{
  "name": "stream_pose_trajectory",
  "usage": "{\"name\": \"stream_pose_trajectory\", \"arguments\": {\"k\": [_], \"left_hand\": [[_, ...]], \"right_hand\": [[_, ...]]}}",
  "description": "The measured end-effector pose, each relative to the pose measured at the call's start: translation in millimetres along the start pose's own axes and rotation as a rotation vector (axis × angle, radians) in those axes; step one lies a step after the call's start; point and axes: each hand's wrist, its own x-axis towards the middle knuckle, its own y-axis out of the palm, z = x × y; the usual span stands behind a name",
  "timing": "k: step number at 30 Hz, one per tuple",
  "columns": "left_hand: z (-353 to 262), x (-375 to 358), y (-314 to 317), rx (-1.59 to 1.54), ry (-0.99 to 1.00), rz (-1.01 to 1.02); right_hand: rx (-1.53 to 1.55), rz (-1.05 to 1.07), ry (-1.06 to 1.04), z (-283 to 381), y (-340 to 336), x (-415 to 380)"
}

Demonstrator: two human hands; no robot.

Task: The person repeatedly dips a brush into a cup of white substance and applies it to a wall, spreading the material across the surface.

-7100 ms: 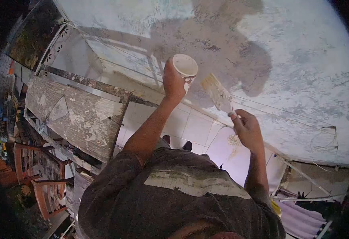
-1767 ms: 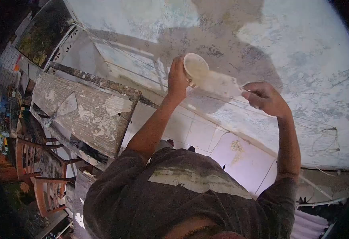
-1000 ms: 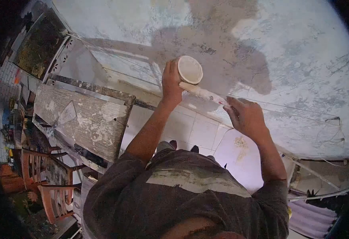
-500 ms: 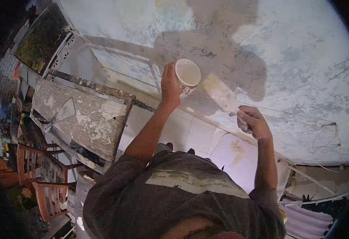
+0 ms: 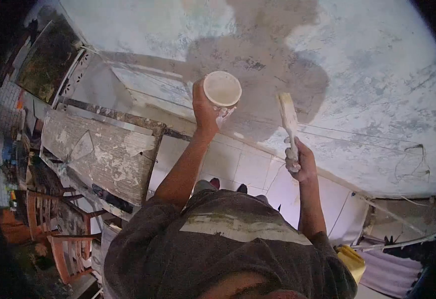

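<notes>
My left hand (image 5: 205, 112) is wrapped round a white tub (image 5: 222, 88), its mouth facing up and whitish residue smeared on its side. In my right hand (image 5: 302, 159) is a paintbrush (image 5: 288, 114), gripped by the handle with the bristles pointing up and away from me. The brush is coated in whitish stuff and shows nearly edge-on. Beyond both hands stands a patchy white wall (image 5: 367, 94), where my shadow falls behind the tub and brush.
A worn, paint-spotted table (image 5: 103, 149) stands to the left, with wooden chairs (image 5: 73, 254) beyond it. Pale floor tiles (image 5: 223, 164) run along the foot of the wall. A yellow container (image 5: 351, 264) is at my lower right, near a lilac cloth (image 5: 390, 271).
The brush has turned from showing its broad face to its edge, and now points more upright. My right hand has shifted left and slightly down; the tub has moved slightly left.
</notes>
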Motion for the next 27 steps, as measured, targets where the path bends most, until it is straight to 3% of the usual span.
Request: {"name": "stream_pose_trajectory", "arguments": {"k": [3, 6, 8, 10, 13, 14, 16, 17, 19, 22, 24, 25, 26, 27], "left_hand": [[2.2, -6.2, 0.7, -0.105, 0.080, 0.006], [0.8, -14.8, 2.2, -0.200, 0.022, 0.041], [8.4, -22.2, 5.5, -0.312, -0.124, 0.057], [11.8, -29.9, 9.7, -0.294, -0.103, 0.071], [0.3, -38.6, 11.3, -0.223, -0.084, 0.003], [-0.9, -40.5, 9.4, -0.103, 0.002, 0.027], [-2.7, -44.0, 11.8, 0.020, 0.082, 0.047], [-3.5, -45.9, 14.5, -0.036, 0.057, 0.012], [-6.0, -47.8, 17.1, -0.081, 0.027, -0.021], [-17.7, -52.7, 21.0, -0.020, 0.050, 0.016], [-24.7, -53.9, 29.3, -0.364, -0.264, 0.041], [-22.1, -54.1, 32.1, -0.357, -0.257, 0.039], [-16.5, -56.7, 31.3, -0.216, -0.128, 0.061], [-14.1, -60.1, 29.9, -0.073, -0.002, 0.082]], "right_hand": [[0.064, -0.101, -0.037, 2.8, -7.1, 19.5], [0.171, -0.170, -0.006, 7.9, -30.2, 67.4], [0.348, -0.103, -0.069, 20.5, -41.0, 110.2], [0.267, -0.214, -0.255, 54.4, -12.0, 126.8], [0.364, -0.094, -0.283, 89.8, 29.6, 102.9], [0.370, -0.091, -0.282, 90.0, 43.7, 88.4], [0.108, -0.265, -0.534, 76.9, 60.5, 60.0], [0.107, -0.263, -0.528, 71.2, 56.9, 62.2], [-0.064, -0.257, -0.727, 55.3, 38.3, 78.2], [-0.197, -0.289, -0.636, 21.2, -22.1, 144.7], [-0.364, -0.351, -0.729, -28.9, -86.4, 212.3], [-0.541, -0.409, -0.819, -43.7, -101.6, 229.9], [-0.535, -0.401, -0.814, -50.3, -99.9, 225.7], [-0.427, -0.402, -0.633, -56.8, -93.6, 214.9]]}}
